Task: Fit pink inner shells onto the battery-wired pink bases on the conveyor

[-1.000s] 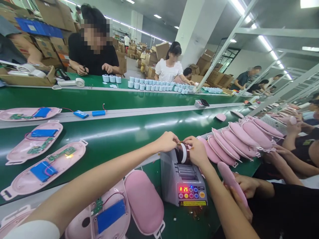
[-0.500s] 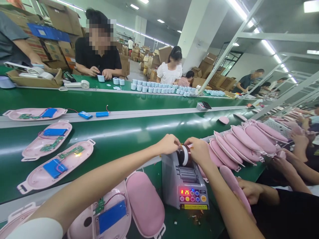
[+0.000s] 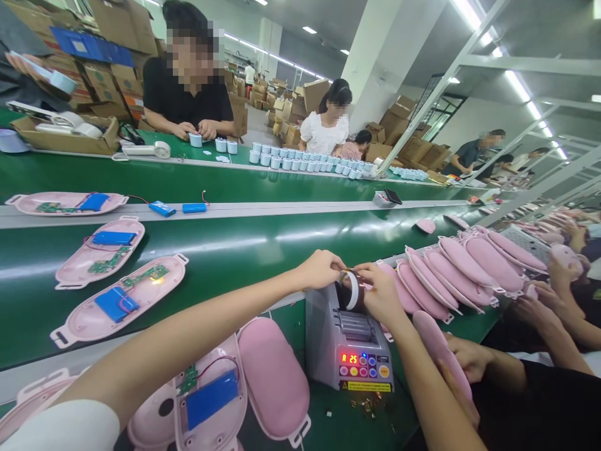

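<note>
At tape roll (image 3: 351, 294), hands (image 3: 319, 269) (image 3: 382, 294) unmoved

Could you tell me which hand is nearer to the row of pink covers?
Right. The right hand sits just beside the pink covers; the left hand is across the tape roll, farther away.

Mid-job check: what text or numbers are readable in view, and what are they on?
"A 25": red display on the tape dispenser.
The yellow label below its buttons: too small to read.
Print on the cardboard boxes behind: too blurred to read.
</note>
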A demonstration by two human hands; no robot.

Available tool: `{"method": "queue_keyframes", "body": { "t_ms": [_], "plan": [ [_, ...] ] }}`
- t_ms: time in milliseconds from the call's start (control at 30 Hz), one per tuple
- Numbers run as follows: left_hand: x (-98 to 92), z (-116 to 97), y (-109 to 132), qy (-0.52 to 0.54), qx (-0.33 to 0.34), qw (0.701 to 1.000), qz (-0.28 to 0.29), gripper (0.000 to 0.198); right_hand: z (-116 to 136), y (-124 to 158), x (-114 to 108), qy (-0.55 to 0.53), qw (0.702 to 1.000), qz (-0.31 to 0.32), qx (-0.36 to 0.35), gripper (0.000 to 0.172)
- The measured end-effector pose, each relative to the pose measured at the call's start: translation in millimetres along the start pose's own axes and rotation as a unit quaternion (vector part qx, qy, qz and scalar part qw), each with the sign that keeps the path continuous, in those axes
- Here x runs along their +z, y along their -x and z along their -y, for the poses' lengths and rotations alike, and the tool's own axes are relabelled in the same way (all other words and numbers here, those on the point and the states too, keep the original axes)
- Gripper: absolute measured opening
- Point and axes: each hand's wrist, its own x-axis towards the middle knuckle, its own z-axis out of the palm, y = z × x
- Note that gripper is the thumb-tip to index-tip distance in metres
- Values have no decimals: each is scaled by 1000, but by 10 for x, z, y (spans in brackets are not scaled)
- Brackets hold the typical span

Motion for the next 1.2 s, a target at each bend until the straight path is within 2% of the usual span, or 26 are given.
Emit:
{"method": "queue_keyframes", "body": {
  "t_ms": [133, 333, 567, 733, 933, 1067, 1200],
  "plan": [
    [15, 9, 28, 14, -10, 1000, -8, 42, -41, -90, 68, -18, 999, 2, 30, 47],
    [32, 20, 27, 22, -11, 1000, -11, 36, -57, -127, 73, 15, 999, -10, 39, 50],
    [27, 3, 38, 18, -13, 1000, -16, 38, -74, -136, 65, 89, 995, -39, 9, 39],
    [18, -11, 57, 17, -9, 1000, -16, 39, -52, -144, 71, 145, 988, -55, -11, 36],
    [19, 8, 48, 12, -8, 1000, -17, 37, -47, -200, 11, 207, 976, -69, 2, 16],
    [13, 3, 34, 2, -6, 1000, -15, 36, -10, -298, -63, 224, 974, -41, -8, 8],
    [15, 1, 15, -14, -6, 1000, -6, 35, 21, -428, -99, 199, 980, 10, -24, 14]
  ]
}}
